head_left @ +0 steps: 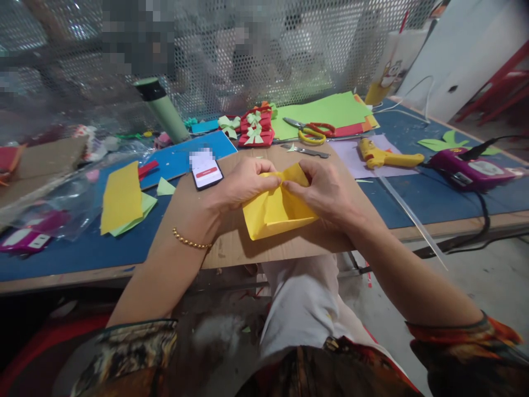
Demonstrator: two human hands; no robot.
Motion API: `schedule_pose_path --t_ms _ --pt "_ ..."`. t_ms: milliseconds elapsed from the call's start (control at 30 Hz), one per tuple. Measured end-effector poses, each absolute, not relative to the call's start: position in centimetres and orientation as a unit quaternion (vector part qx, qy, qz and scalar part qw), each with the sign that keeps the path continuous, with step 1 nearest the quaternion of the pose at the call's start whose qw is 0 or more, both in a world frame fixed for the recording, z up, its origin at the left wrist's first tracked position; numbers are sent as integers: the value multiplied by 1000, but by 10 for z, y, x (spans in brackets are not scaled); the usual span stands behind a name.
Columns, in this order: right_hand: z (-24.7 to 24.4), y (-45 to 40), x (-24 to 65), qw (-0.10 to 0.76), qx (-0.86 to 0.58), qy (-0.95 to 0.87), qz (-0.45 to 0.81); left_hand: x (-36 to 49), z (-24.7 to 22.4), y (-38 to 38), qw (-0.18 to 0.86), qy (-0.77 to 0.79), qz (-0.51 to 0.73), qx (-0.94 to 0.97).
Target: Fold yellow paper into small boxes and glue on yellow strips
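Observation:
Between my two hands is a piece of yellow paper (285, 207), folded into an open, box-like shape and held just above a brown cardboard sheet (231, 245). My left hand (252, 179) pinches its upper left edge between thumb and fingers. On the other side, my right hand (324, 187) grips the upper right edge, its thumb pressed close to the left thumb at the middle fold. The fingers behind the paper are partly hidden. A craft knife (308, 151) lies on the cardboard just beyond my hands, and a phone (205, 172) rests near my left wrist.
Behind lie scissors (312, 131), green paper sheets (326, 113) and red paper pieces with pale green bows (256, 129). A yellow glue gun (386, 155) with a long clear glue stick and a purple device (467, 168) with cables sit at right. A green tumbler (165, 113) leans in view at left.

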State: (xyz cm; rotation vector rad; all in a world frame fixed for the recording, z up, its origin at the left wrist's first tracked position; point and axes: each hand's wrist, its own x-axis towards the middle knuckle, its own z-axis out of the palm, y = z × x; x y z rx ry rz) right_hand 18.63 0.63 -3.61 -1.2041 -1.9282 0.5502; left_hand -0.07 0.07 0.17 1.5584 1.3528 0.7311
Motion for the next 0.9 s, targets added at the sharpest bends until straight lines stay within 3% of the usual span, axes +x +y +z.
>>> schedule_pose_path --t_ms 233,500,667,900 --pt "-36 9 189 371 -469 -748 288 -2 3 -1 466 532 291 644" --pt "-33 -1 184 411 -441 -768 215 -3 2 0 435 539 288 661" --pt "-31 -6 189 471 -390 -742 276 -4 1 2 452 543 306 638" --pt "-29 -4 192 445 -344 -753 341 -4 4 2 473 553 297 618"
